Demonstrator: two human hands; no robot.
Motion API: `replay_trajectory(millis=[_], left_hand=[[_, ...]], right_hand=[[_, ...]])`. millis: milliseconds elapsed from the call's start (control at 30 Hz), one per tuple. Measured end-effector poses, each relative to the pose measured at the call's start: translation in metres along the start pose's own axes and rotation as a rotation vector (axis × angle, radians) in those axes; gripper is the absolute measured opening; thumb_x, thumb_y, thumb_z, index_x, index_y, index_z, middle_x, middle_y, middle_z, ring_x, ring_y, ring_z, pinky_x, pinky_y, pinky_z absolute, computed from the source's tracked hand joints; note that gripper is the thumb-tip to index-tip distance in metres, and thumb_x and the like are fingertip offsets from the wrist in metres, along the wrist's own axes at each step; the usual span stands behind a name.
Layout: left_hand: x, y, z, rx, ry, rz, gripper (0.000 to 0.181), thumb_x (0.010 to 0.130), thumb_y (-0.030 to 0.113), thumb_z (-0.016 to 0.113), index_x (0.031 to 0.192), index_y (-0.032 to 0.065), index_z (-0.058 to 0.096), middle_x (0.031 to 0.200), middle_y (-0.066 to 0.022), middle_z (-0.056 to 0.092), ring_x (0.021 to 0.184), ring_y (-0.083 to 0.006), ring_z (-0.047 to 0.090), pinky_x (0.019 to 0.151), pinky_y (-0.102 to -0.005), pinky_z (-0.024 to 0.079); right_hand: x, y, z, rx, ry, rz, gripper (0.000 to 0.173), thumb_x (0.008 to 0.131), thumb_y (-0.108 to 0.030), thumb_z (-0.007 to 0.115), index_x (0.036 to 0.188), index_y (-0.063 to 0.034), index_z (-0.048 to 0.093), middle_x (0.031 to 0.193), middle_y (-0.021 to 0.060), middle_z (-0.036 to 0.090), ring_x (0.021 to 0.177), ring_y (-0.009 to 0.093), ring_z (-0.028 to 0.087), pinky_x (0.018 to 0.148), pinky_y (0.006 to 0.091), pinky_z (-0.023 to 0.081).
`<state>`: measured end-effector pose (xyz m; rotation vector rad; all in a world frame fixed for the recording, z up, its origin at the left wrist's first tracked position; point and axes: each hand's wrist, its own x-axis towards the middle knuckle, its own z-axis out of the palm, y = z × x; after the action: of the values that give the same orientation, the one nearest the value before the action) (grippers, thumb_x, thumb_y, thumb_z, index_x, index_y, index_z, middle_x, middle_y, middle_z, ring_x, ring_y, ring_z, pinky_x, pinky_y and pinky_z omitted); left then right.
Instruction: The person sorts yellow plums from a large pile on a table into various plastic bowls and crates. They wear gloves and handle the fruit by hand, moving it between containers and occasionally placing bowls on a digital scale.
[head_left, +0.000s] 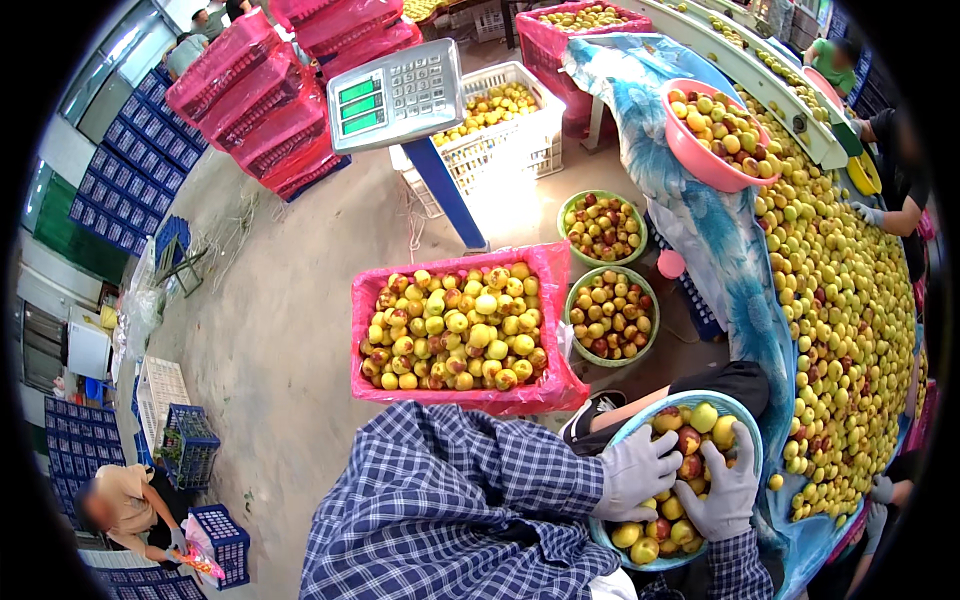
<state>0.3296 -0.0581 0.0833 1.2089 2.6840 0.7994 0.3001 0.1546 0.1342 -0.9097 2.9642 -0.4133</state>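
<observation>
My left hand (639, 474), in a pale grey glove, lies over the fruit in a light blue plastic basket (619, 433). Its fingers are spread and touch the heap. Opposite it, my right hand (721, 487), gloved alike, rests on the same fruit, fingers apart. Between the hands are red-brown and yellow-green round fruits (690, 440), which look like jujubes; neither hand clearly grips one. To the left, a pink plastic-lined crate (469, 401) is heaped with similar fruit. Beyond the blue basket, two green baskets (575, 330) of fruit stand on the floor.
At right, a blue-sheeted table (739, 300) carries loose fruit and a pink basin (679, 154); other people's gloved hands reach over it. A digital scale (397, 94) stands before a white crate (551, 124). Stacked pink-wrapped crates (262, 105) rise behind. A person (135, 502) bends at lower left.
</observation>
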Motion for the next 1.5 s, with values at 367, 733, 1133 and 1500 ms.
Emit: replay_trajectory(millis=[367,733,1133,1500], left_hand=[[-0.001,0.036,-0.006,-0.044,-0.114,-0.309,0.054,0.076,0.041,0.073,0.113,0.0046,0.059,0.122,-0.0136,0.051,0.091,-0.0305,0.057,0.064,-0.0360,0.053],[0.020,0.023,-0.035,-0.258,-0.493,-0.437,0.047,0.075,0.037,0.071,0.101,-0.0004,0.060,0.079,-0.0144,0.068,0.073,-0.0304,0.070,0.062,-0.0418,0.056],[0.000,0.035,-0.024,-0.373,-0.136,-0.372,0.049,0.076,0.032,0.069,0.115,0.0113,0.048,0.077,-0.0140,0.066,0.070,-0.0330,0.068,0.060,-0.0442,0.054],[-0.001,0.034,-0.011,-0.453,0.045,-0.307,0.049,0.076,0.031,0.069,0.118,0.0111,0.052,0.084,-0.0076,0.065,0.072,-0.0258,0.068,0.058,-0.0384,0.054]], right_hand=[[-0.010,-0.017,0.006,0.053,-0.152,0.276,0.055,0.069,-0.016,0.076,0.119,-0.0047,0.057,0.124,0.0227,0.049,0.105,0.038,0.058,0.082,0.0432,0.052],[0.006,-0.024,0.006,-0.056,-0.031,0.076,0.046,0.061,-0.013,0.078,0.103,-0.0076,0.060,0.115,0.0131,0.050,0.100,0.033,0.054,0.076,0.0424,0.052],[0.010,-0.020,-0.001,0.111,-0.037,0.152,0.043,0.059,-0.013,0.081,0.097,-0.0058,0.063,0.110,0.0115,0.054,0.098,0.031,0.059,0.079,0.0397,0.052],[0.004,-0.030,0.012,0.161,0.137,0.133,0.043,0.059,-0.007,0.078,0.098,-0.0036,0.060,0.106,0.0137,0.053,0.095,0.034,0.059,0.080,0.0393,0.051]])
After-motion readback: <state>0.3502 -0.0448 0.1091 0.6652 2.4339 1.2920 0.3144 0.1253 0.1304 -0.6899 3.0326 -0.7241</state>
